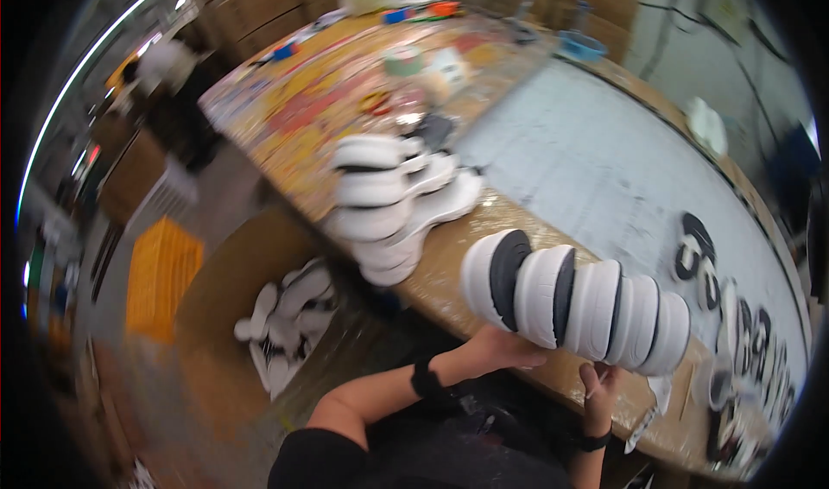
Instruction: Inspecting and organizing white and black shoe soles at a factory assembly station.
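Observation:
A row of several thick white shoe soles (pixel 596 312), some faced in dark grey, is pressed together in front of me over the table edge. My left hand (pixel 501 349) grips its underside toward the left, fingers partly hidden behind the soles. Under the right part, my right hand (pixel 602 384) is closed against the row, its thumb in sight and the other fingers largely covered. Left of the row, another stack of white soles (pixel 371 204) rests on the table, heels piled up and toes pointing right.
A pale grey conveyor belt (pixel 587 152) runs along the right, with dark and white soles (pixel 695 247) on it. Tape and small items lie on the colourful tabletop (pixel 302 100). At lower left stand a large carton (pixel 233 316) holding white soles and an orange crate (pixel 164 277).

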Demonstrator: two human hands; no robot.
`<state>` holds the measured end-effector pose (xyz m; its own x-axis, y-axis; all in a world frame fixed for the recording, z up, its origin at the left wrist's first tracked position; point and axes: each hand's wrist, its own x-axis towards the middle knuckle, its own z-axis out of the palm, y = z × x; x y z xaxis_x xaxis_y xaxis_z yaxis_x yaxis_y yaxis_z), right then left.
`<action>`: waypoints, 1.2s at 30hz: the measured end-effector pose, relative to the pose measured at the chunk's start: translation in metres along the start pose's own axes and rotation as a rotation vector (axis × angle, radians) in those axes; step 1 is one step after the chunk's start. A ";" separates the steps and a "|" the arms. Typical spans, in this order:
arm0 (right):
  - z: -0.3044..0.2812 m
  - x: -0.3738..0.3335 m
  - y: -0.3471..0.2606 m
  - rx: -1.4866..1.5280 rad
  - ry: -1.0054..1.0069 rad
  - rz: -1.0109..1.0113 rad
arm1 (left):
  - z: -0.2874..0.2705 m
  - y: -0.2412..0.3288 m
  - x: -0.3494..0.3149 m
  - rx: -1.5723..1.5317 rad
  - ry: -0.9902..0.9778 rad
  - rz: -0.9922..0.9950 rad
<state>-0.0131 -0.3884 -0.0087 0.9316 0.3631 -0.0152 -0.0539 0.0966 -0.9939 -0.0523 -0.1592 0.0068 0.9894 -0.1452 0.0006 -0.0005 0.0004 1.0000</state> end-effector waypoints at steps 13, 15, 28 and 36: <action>0.163 0.027 -0.058 -0.698 -0.891 -0.885 | -0.071 -0.036 -0.127 -0.986 0.445 0.371; 0.196 0.028 -0.058 -0.549 -1.050 -0.891 | -0.086 -0.051 -0.158 0.261 0.767 0.146; 0.191 0.048 -0.056 -0.474 -0.992 -0.511 | -0.136 -0.165 -0.403 -1.272 1.852 0.372; 0.149 0.058 -0.038 -0.574 -0.935 -0.350 | -0.114 -0.104 -0.191 -0.769 1.065 -0.236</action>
<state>-0.0105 -0.2329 0.0445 0.2193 0.9682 0.1204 0.5504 -0.0208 -0.8347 -0.2252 -0.0189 -0.0976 0.5848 0.6192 -0.5240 -0.0814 0.6876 0.7216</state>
